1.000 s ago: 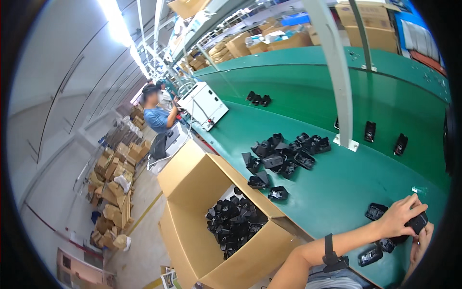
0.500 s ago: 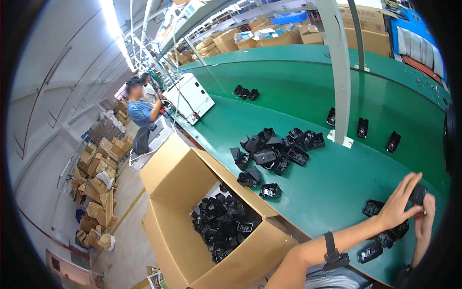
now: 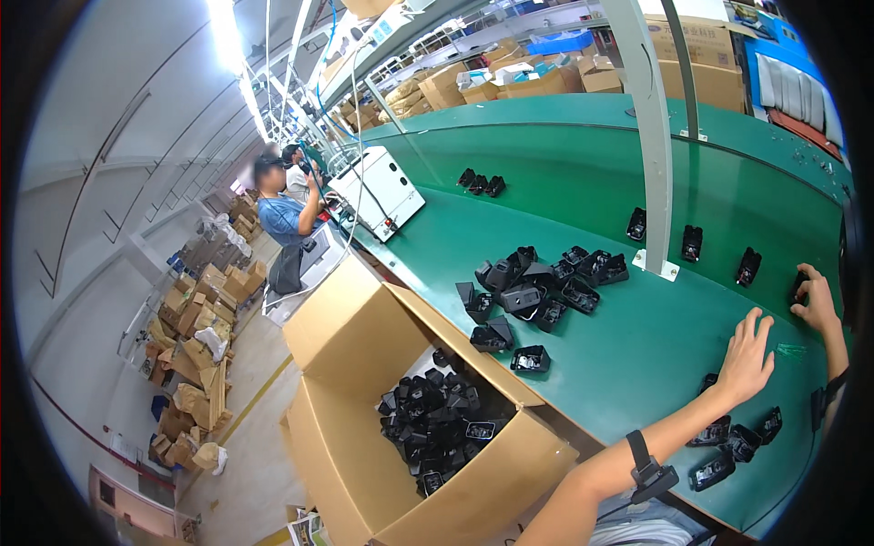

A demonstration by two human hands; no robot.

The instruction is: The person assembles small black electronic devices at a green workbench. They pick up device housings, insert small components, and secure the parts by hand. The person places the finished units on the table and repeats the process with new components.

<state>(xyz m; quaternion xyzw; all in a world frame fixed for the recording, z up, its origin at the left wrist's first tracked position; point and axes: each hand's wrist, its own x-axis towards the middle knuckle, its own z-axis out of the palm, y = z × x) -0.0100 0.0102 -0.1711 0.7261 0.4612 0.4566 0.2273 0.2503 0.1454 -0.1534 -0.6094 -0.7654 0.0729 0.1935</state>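
Note:
My left hand [image 3: 746, 357] hovers over the green table with fingers spread and nothing in them. At the far right, my right hand [image 3: 819, 302] grips a small black plastic housing [image 3: 800, 288], partly hidden by the fingers. That housing is in line with a spaced row of similar parts, the nearest being a black housing [image 3: 748, 267]. Below my left hand lie several open black housings [image 3: 712, 471], some partly covered by my forearm. A larger heap of black housings [image 3: 521, 297] rests mid-table, with a single open housing [image 3: 531, 359] at its near side.
An open cardboard box [image 3: 341, 437] full of black parts [image 3: 428, 409] stands against the table edge. A grey metal post [image 3: 657, 182] rises from the table. Farther left are a white machine [image 3: 387, 191] and a person in blue [image 3: 280, 217]. Stacked cartons [image 3: 196, 318] line the floor.
My hands have come apart. The right moved away to the far side with the black housing, while the left let go and opened. The view has shifted slightly.

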